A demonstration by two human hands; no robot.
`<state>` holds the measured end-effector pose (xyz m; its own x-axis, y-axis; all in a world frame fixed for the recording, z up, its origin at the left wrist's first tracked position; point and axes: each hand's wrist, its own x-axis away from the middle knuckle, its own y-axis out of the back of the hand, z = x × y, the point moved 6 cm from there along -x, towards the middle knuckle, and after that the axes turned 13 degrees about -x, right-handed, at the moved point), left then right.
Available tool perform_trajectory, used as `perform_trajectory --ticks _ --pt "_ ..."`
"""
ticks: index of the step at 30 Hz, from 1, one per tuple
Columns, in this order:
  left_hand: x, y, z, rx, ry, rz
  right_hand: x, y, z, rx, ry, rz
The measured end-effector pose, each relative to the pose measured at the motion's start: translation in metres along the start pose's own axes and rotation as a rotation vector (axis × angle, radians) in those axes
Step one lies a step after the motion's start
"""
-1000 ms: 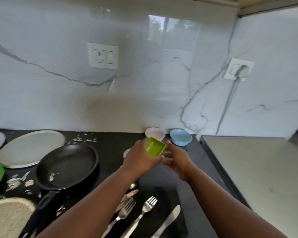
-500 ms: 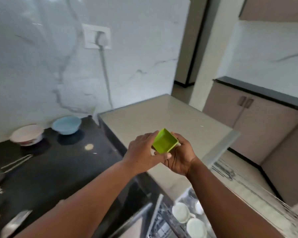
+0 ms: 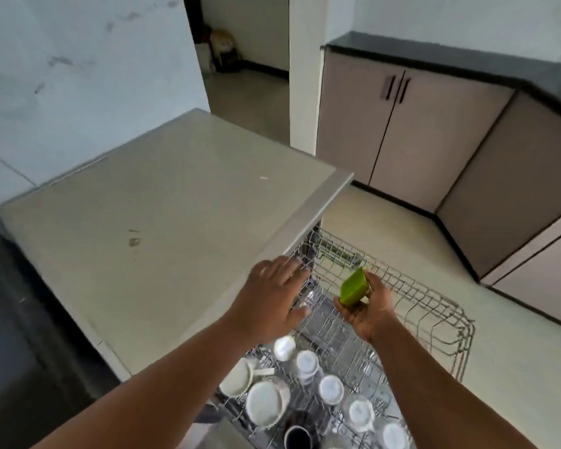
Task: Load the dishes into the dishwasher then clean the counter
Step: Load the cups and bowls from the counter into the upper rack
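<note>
Head view, right hand [image 3: 368, 306] gripping tilted green bowl [image 3: 353, 288], left hand [image 3: 272, 299] spread loose

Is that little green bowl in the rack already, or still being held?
Held. The right hand grips the green bowl, tipped on its side, above the dishwasher rack.

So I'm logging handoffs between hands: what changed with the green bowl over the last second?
The left hand let go of the green bowl and now lies open by the dishwasher top's edge. The right hand alone holds the bowl, carried from the black counter to above the pulled-out rack. The bowl is not yet in the rack.
</note>
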<state>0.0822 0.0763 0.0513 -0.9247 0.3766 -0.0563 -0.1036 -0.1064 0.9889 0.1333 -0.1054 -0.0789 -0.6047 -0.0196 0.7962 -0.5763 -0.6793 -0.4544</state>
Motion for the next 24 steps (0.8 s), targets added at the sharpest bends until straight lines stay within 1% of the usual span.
perform_trajectory --ticks 3,5,9,12,14,18,20,24 --pt "-0.009 -0.026 -0.035 0.001 -0.149 0.067 -0.026 0.01 -0.019 0.136 -0.047 0.006" --pt "-0.012 -0.052 -0.044 0.028 -0.151 0.168 -0.042 0.015 -0.031 0.249 -0.057 -0.003" --pt "-0.004 -0.117 -0.035 0.009 -0.014 0.457 -0.073 0.019 -0.045 0.492 0.005 -0.092" --pt "0.004 -0.162 -0.023 0.012 0.16 0.566 -0.101 0.012 -0.046 0.692 0.117 -0.088" --pt "0.011 -0.187 -0.016 0.047 0.299 0.627 -0.113 0.001 -0.049 0.846 0.172 -0.032" --pt "0.021 -0.217 -0.004 0.068 0.453 0.667 -0.125 -0.015 -0.067 1.175 0.293 0.058" --pt "0.028 -0.224 0.002 0.089 0.499 0.648 -0.127 -0.021 -0.083 1.337 0.326 0.12" --pt "0.035 -0.229 0.006 0.091 0.471 0.557 -0.134 -0.028 -0.123 1.546 0.337 0.205"
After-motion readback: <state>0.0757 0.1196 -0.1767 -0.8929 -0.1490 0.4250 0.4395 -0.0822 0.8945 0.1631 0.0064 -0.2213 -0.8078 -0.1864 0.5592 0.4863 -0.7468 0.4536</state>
